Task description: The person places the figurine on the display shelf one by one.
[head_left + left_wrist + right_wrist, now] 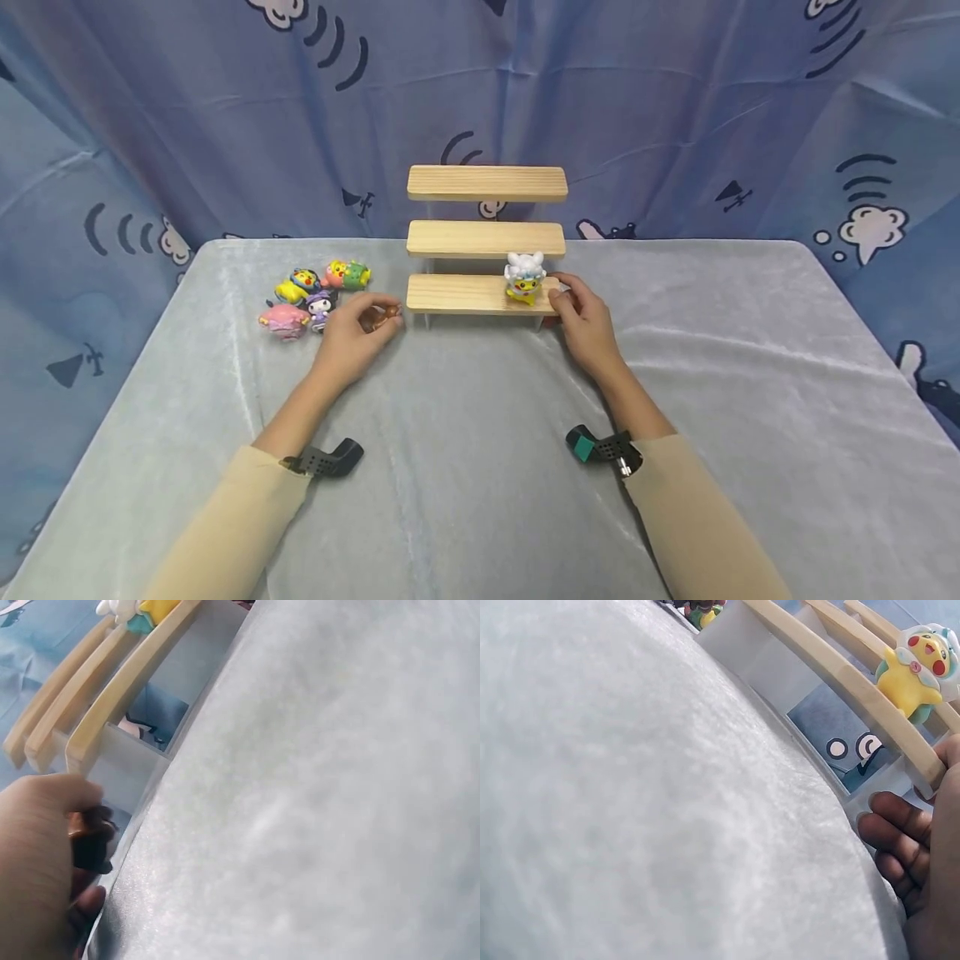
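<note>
at both ends of the bottom shelf (457, 293), curled hands (588, 327)

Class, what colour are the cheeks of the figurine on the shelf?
The cheeks are red, clearest in the right wrist view.

"What's in the middle?"

"A three-step shelf of pale wood (486, 238) with cloudy see-through sides. It stands up on the table (480, 467). The right hand (588, 327) grips the lowest step (453, 293) by its right end."

"Who's on it?"

"A yellow toy with red cheeks and a puffy white hat (524, 279). It stands upright, near that end."

"And the small, shiny brown toy (389, 314)?"

"The left hand (356, 335) holds it, just beside the shelf's left end. Fingers hide most of it."
</note>
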Tool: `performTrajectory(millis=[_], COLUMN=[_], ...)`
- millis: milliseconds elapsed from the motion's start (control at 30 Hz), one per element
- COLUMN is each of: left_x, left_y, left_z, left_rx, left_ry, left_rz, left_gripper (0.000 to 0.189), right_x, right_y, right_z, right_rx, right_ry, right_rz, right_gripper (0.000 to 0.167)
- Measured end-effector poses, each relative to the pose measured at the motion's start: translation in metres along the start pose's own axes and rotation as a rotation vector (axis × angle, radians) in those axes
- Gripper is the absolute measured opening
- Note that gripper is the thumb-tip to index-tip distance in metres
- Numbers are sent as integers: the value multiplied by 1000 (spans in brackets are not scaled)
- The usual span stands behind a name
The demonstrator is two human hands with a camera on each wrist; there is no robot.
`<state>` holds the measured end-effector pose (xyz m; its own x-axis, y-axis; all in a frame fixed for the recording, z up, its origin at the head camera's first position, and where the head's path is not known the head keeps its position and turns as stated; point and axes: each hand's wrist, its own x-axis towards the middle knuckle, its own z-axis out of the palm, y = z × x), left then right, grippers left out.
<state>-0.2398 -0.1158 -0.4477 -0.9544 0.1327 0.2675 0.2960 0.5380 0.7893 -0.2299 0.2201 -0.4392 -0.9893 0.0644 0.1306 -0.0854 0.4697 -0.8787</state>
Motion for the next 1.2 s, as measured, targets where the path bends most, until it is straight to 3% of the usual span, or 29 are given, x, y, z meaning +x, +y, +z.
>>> performTrajectory(millis=[200,567,800,967,1067,1200], left_x=[3,8,24,34,35,33], left_y=[11,41,75,102,107,102], left_z=[-4,-2,2,7,14,25], left_rx=[-75,-131,-209,-272,-305,-308], left_ry=[112,169,210,259,284,249], left_rz=[19,85,92,160,160,128], left_gripper=[22,23,22,21,20,19], right_x=[1,3,4,4,3,1], right_y=[1,2,0,0,1,1], right_z=[0,-1,-2,-1,0,1], right_rx=[2,-21,-36,-26,-15,-13], right_ry=[-2,0,-1,-4,-11,-6], right_rz=[-1,3,3,10,16,15], right_gripper=[39,39,40,41,40,40])
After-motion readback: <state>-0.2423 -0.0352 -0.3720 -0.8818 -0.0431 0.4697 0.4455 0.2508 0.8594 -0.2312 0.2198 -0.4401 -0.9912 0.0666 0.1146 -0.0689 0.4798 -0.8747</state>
